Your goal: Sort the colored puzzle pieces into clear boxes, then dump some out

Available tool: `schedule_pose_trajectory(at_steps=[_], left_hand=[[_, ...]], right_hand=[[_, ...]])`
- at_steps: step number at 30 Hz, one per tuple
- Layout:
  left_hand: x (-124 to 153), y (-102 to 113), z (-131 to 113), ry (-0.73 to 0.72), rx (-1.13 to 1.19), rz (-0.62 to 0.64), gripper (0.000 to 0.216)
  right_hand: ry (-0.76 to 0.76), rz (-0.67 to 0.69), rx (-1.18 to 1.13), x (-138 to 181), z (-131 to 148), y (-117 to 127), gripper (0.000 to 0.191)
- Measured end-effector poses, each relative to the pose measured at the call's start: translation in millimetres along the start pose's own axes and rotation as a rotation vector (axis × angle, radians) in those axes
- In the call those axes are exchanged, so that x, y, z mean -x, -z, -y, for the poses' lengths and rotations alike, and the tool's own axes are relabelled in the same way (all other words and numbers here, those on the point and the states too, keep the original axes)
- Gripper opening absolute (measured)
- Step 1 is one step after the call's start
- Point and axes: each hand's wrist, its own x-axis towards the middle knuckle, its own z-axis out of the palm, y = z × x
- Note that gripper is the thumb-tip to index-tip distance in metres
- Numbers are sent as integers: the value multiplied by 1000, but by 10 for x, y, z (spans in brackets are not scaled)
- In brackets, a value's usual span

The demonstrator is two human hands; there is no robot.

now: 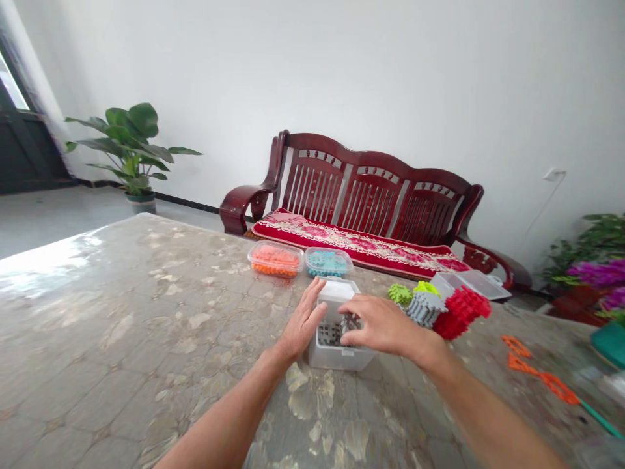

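A clear plastic box (336, 360) stands on the table before me, its hinged lid (336, 286) tipped up at the back. Grey notched plastic pieces (328, 335) lie inside it. My left hand (303, 324) rests along the box's left side, fingers stretched and thumb apart, holding nothing. Over the right part of the opening, my right hand (378, 324) pinches a small stack of grey toothed pieces (350, 322) between thumb and fingers. The fingers partly hide that stack and the box's right side.
Behind the box sit tubs of orange pieces (276, 260) and turquoise pieces (326, 262). To the right are grey (426, 309), red (461, 312) and green stacks (400, 294), with an orange chain (541, 376). A wooden bench (361, 189) stands beyond the table (146, 339).
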Motion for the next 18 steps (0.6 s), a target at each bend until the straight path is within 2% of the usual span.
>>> schedule_pose_trajectory(at_steps=[4,6,8,12,15,18], left_hand=[[0,3,-7,4,1,3,55],[0,3,-9,9,-5,7,56],[1,2,-12,16,-9,12,58],[2,2,-19,28,-10,20,57],[3,1,-20,32,-5,17,56],[3,0,-17,34,0,13,55]], right_hand=[[97,117,-22,-27,-14,11,31],[110,86,-47,-34,-54,53,26],[37,-15,-53,-38,-155,101,26],[-246,-193,45,-13,-531,141,28],[-394,-96,223,46,-814,71,34],[-387,70,318,109,-974,-56,47]])
